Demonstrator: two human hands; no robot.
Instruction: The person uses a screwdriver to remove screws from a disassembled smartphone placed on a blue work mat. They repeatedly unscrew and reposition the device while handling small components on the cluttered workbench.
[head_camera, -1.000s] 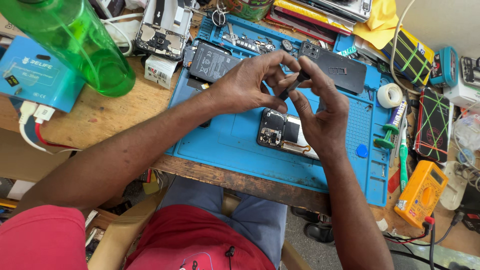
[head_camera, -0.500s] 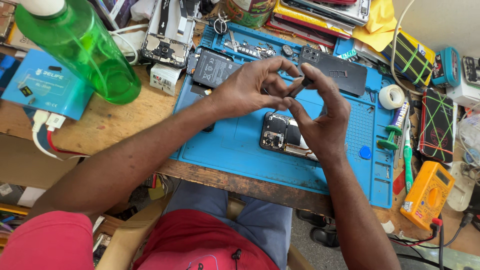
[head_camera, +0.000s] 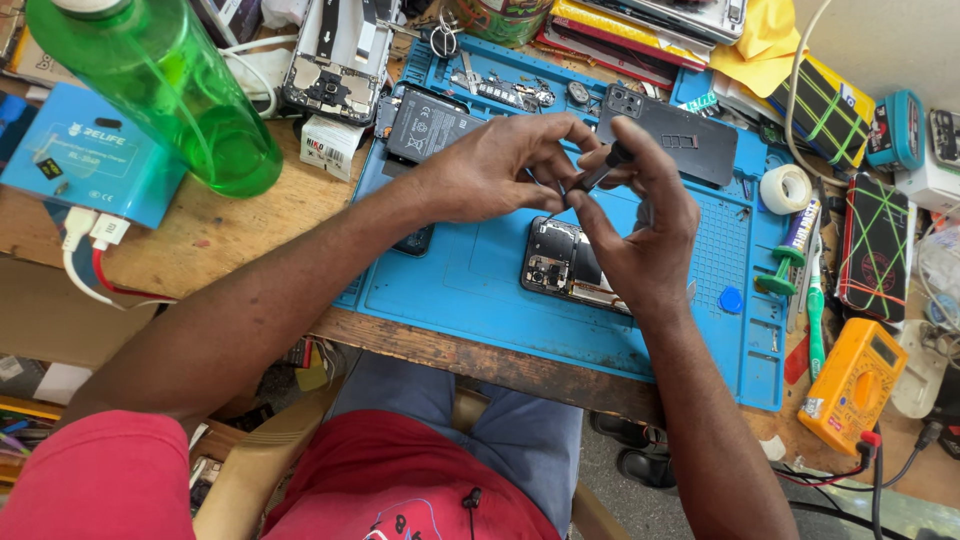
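Both hands meet above a blue repair mat (head_camera: 470, 290). My right hand (head_camera: 640, 225) grips a thin dark screwdriver (head_camera: 590, 180) that slants down to the left. My left hand (head_camera: 495, 170) has its fingertips pinched near the tool's tip; whether it holds a small part I cannot tell. Below the hands an opened phone (head_camera: 565, 262) lies on the mat with its insides showing. A dark phone back cover (head_camera: 670, 140) and a black battery (head_camera: 428, 122) lie further back on the mat.
A green plastic bottle (head_camera: 165, 90) stands at the left beside a blue box-shaped device (head_camera: 75, 160) with cables. An orange multimeter (head_camera: 850, 385), a tape roll (head_camera: 785, 187), green tools and banded phones sit at the right. Another opened phone (head_camera: 335, 55) lies at the back.
The hands stay together over the mat. The view has shifted slightly, and the screwdriver in my right hand shows more clearly now.
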